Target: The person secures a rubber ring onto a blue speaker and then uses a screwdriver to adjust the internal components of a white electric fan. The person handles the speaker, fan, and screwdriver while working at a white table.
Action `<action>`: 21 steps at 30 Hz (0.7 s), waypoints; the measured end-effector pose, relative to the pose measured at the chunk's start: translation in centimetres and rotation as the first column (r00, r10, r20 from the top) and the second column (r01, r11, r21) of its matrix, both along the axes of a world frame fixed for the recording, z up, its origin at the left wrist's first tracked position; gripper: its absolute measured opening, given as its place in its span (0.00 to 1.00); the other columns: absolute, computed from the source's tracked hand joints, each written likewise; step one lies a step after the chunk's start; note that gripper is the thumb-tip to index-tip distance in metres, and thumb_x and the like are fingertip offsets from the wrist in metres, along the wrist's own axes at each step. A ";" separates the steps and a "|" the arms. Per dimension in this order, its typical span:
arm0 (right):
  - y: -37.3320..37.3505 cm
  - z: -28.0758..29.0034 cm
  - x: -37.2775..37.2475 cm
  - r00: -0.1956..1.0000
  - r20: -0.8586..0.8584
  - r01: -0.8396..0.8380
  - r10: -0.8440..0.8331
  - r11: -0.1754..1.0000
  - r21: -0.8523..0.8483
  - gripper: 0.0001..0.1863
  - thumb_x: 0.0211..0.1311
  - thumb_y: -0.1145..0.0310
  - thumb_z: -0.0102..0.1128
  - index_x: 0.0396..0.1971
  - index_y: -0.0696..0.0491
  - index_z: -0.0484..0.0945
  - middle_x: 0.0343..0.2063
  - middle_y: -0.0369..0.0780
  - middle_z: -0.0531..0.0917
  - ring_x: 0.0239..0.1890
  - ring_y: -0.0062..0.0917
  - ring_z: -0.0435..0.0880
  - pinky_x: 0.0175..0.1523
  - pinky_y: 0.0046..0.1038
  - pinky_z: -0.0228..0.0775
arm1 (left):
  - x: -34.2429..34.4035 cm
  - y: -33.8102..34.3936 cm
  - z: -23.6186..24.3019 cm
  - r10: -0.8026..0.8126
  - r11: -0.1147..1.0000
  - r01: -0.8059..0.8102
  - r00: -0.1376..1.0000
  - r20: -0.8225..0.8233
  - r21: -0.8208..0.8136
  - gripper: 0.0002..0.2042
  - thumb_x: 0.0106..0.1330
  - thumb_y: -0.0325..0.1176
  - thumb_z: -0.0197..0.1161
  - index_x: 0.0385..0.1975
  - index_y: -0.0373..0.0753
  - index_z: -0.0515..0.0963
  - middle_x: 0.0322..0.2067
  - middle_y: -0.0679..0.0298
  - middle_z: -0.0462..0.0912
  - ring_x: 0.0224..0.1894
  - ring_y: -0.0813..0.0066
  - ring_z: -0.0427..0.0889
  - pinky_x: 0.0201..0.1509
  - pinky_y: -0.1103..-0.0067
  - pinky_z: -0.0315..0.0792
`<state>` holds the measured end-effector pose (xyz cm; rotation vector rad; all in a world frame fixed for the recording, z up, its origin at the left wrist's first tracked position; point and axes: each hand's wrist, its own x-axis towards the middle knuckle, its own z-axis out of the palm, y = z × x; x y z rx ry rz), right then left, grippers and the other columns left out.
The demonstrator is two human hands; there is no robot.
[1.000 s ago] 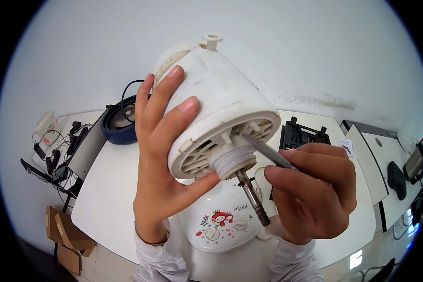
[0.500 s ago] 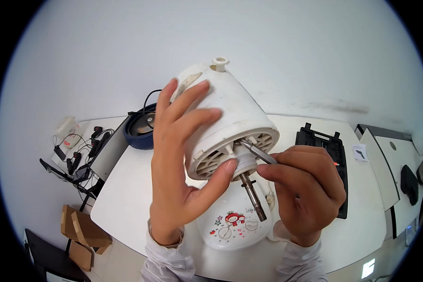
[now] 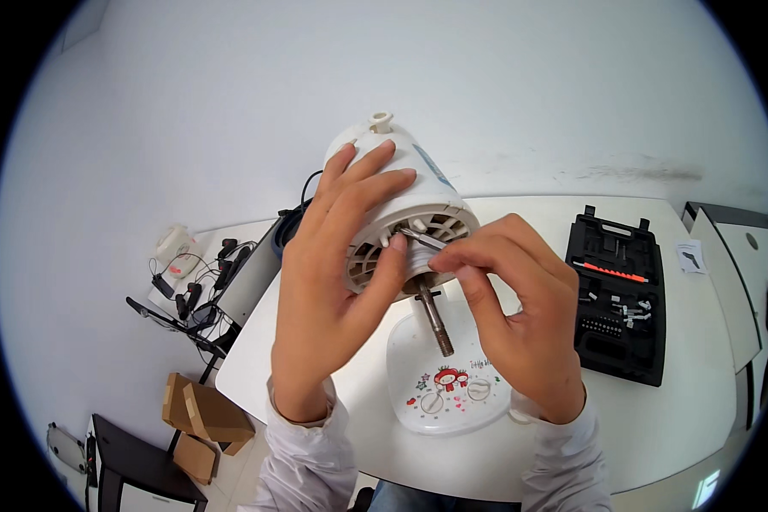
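Note:
Held up above the table is a white fan motor housing (image 3: 431,189), tilted so its slotted end faces me, with a metal shaft (image 3: 435,322) sticking out downward. My left hand (image 3: 320,269) holds the housing from the left, fingers spread over its top and thumb against the slotted end near the collar. Between thumb and forefinger my right hand (image 3: 520,311) pinches a silver screwdriver bit (image 3: 424,239). The bit's tip reaches the slotted end beside my left thumb; what it touches there is too small to make out.
Below the shaft lies a glossy white base (image 3: 410,350) with cartoon strawberry figures and two round dials. An open black tool case (image 3: 610,363) with bits is on the right, beside a paper card (image 3: 691,256). Cables (image 3: 198,299) are at left; cardboard boxes (image 3: 209,414) below.
My view has shifted, so the surroundings sit farther right. The housing and both hands have moved left and away over the table. The right hand has turned, still pinching the bit.

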<state>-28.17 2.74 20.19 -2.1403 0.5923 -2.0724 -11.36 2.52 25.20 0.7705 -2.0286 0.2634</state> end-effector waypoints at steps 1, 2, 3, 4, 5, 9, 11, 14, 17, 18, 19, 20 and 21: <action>-0.1 0.0 -0.1 1.000 0.005 -0.029 0.028 0.999 0.026 0.07 0.54 0.84 0.55 0.32 0.59 0.79 0.27 0.39 0.77 0.26 0.27 0.79 0.29 0.24 0.70 | 0.1 0.0 0.1 -0.006 1.000 0.006 1.000 0.018 0.007 0.18 0.53 0.22 0.56 0.46 0.35 0.75 0.54 0.51 0.74 0.64 0.43 0.63 0.64 0.62 0.59; -0.3 -0.1 0.0 0.998 0.023 -0.057 0.056 0.998 0.039 0.07 0.55 0.83 0.54 0.32 0.59 0.78 0.27 0.39 0.77 0.26 0.26 0.79 0.29 0.24 0.70 | 0.1 0.1 0.5 -0.005 1.000 0.005 0.999 0.047 0.015 0.18 0.54 0.22 0.56 0.46 0.36 0.75 0.55 0.51 0.74 0.64 0.43 0.62 0.63 0.62 0.60; -0.5 -0.3 0.1 0.996 0.040 -0.085 0.083 0.995 0.051 0.06 0.56 0.83 0.53 0.33 0.59 0.78 0.27 0.39 0.77 0.26 0.26 0.80 0.29 0.24 0.71 | 0.0 0.4 0.8 0.008 0.999 -0.011 0.998 0.063 0.045 0.18 0.55 0.22 0.56 0.48 0.37 0.74 0.55 0.52 0.73 0.65 0.42 0.61 0.62 0.63 0.61; -0.6 -0.3 0.3 0.992 0.055 -0.120 0.117 0.991 0.062 0.06 0.58 0.82 0.52 0.33 0.60 0.78 0.27 0.39 0.77 0.26 0.26 0.80 0.29 0.23 0.71 | 0.1 0.6 0.9 0.016 0.999 -0.019 0.997 0.076 0.039 0.18 0.55 0.22 0.56 0.48 0.37 0.74 0.56 0.52 0.73 0.65 0.42 0.60 0.62 0.63 0.61; -0.4 -0.2 0.2 0.985 0.072 -0.165 0.157 0.979 0.116 0.06 0.58 0.82 0.52 0.33 0.60 0.78 0.28 0.39 0.78 0.27 0.25 0.79 0.31 0.23 0.71 | 0.1 0.7 0.9 0.022 0.999 -0.025 0.996 0.089 0.033 0.19 0.55 0.22 0.55 0.49 0.37 0.73 0.56 0.52 0.72 0.65 0.42 0.60 0.62 0.64 0.62; 0.1 0.1 0.3 0.916 0.223 -0.387 0.334 0.884 0.262 0.06 0.59 0.81 0.52 0.32 0.60 0.79 0.28 0.40 0.80 0.29 0.23 0.78 0.35 0.22 0.69 | -0.1 1.3 1.1 0.054 0.998 -0.058 0.992 0.115 0.023 0.19 0.55 0.21 0.55 0.50 0.37 0.72 0.58 0.51 0.71 0.66 0.42 0.59 0.62 0.64 0.62; -0.1 -0.1 0.1 0.932 0.190 -0.347 0.307 0.907 0.238 0.06 0.58 0.80 0.52 0.33 0.59 0.78 0.28 0.40 0.79 0.27 0.25 0.78 0.32 0.22 0.70 | -0.3 1.3 0.7 0.041 0.995 -0.048 0.996 0.078 0.089 0.23 0.53 0.16 0.50 0.52 0.36 0.71 0.59 0.53 0.70 0.69 0.52 0.55 0.67 0.65 0.53; -0.1 -0.1 -0.4 0.996 -0.009 -0.090 0.091 0.994 0.059 0.07 0.56 0.79 0.54 0.35 0.57 0.77 0.28 0.39 0.78 0.26 0.30 0.80 0.29 0.24 0.72 | -0.5 1.2 0.3 0.038 0.997 -0.043 0.997 0.066 0.069 0.23 0.54 0.16 0.50 0.52 0.35 0.71 0.60 0.52 0.69 0.69 0.52 0.55 0.68 0.65 0.52; 0.2 -0.1 -0.3 0.998 -0.053 0.028 -0.032 0.997 -0.072 0.08 0.54 0.79 0.56 0.35 0.55 0.76 0.27 0.39 0.78 0.26 0.31 0.79 0.29 0.26 0.72 | -0.6 1.5 0.4 0.067 0.996 -0.072 0.995 0.080 0.059 0.22 0.55 0.16 0.50 0.52 0.35 0.71 0.59 0.51 0.69 0.69 0.53 0.56 0.68 0.64 0.52; 0.2 -0.1 -0.2 0.999 -0.042 0.015 -0.018 0.997 -0.070 0.08 0.53 0.78 0.57 0.35 0.55 0.76 0.27 0.39 0.78 0.26 0.31 0.79 0.29 0.27 0.72 | -0.7 1.7 0.5 0.087 0.995 -0.091 0.992 0.092 0.042 0.22 0.56 0.16 0.50 0.52 0.35 0.71 0.59 0.51 0.69 0.69 0.53 0.56 0.68 0.64 0.51; 0.2 -0.2 -0.4 0.999 -0.041 0.013 -0.016 0.997 -0.070 0.08 0.53 0.78 0.57 0.35 0.55 0.75 0.26 0.39 0.78 0.26 0.32 0.79 0.29 0.27 0.72 | -0.8 1.6 0.3 0.095 0.995 -0.098 0.991 0.094 0.026 0.21 0.56 0.16 0.50 0.52 0.34 0.71 0.59 0.51 0.69 0.69 0.53 0.56 0.68 0.64 0.51; 0.1 -0.2 -0.4 0.999 -0.039 0.010 -0.013 0.998 -0.069 0.08 0.53 0.78 0.57 0.35 0.56 0.74 0.26 0.40 0.78 0.26 0.32 0.79 0.29 0.28 0.72 | -0.9 1.4 0.2 0.104 0.994 -0.105 0.990 0.095 0.009 0.21 0.56 0.16 0.50 0.52 0.34 0.71 0.59 0.51 0.69 0.69 0.53 0.56 0.68 0.64 0.51; 0.1 -0.2 -0.5 0.999 -0.039 0.010 -0.012 0.998 -0.064 0.08 0.53 0.78 0.57 0.35 0.56 0.74 0.26 0.40 0.78 0.26 0.32 0.79 0.29 0.28 0.72 | -0.8 1.3 0.2 0.114 0.994 -0.112 0.987 0.114 -0.021 0.20 0.57 0.17 0.51 0.51 0.34 0.71 0.59 0.50 0.69 0.67 0.49 0.57 0.66 0.64 0.54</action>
